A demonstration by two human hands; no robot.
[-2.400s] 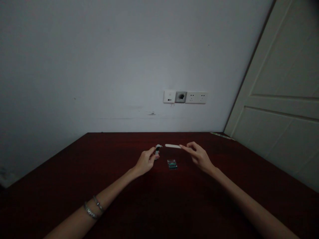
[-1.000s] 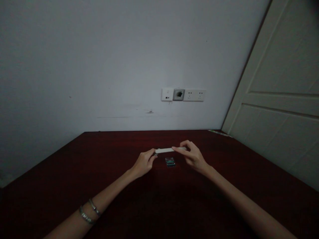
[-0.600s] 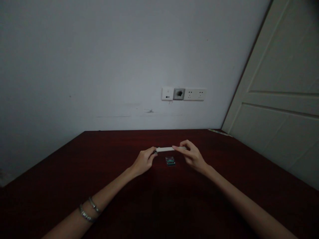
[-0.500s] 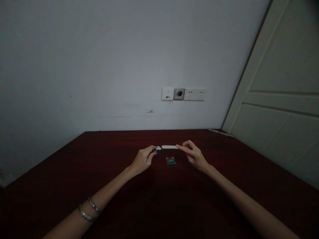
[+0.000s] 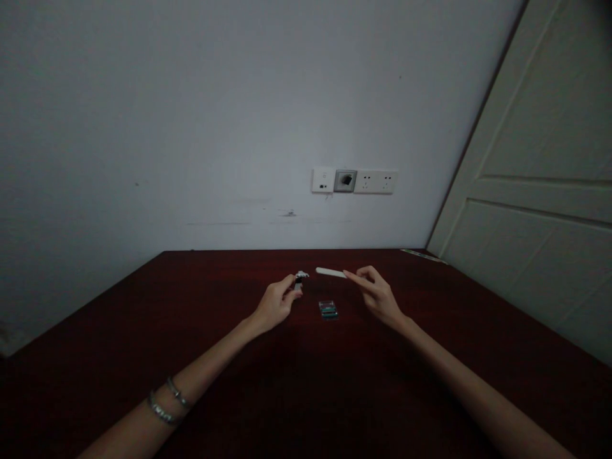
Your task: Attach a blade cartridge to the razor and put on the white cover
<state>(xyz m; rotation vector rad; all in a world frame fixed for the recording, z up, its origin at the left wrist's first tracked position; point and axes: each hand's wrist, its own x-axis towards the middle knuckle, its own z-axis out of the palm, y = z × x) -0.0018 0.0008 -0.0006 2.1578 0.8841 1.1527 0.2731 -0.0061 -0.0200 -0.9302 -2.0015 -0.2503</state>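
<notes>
- white, slim, round-ended stick (image 5: pixel 331 273) is pinched in the nearly closed right hand (image 5: pixel 380 296)
- small white-and-black object (image 5: pixel 299 280) is gripped in the left hand (image 5: pixel 277 302), near the stick's tip
- clear, green-banded rectangular case (image 5: pixel 328 310) lies on the dark red table (image 5: pixel 306 382)

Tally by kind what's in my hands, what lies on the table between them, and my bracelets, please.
Flat white round-ended stick, in the right hand: 1
Small white, black and grey piece, in the left hand: 1
Small clear-and-green rectangular item, on the dark red table: 1
Silver-coloured bracelets: 2
Total: 5
</notes>
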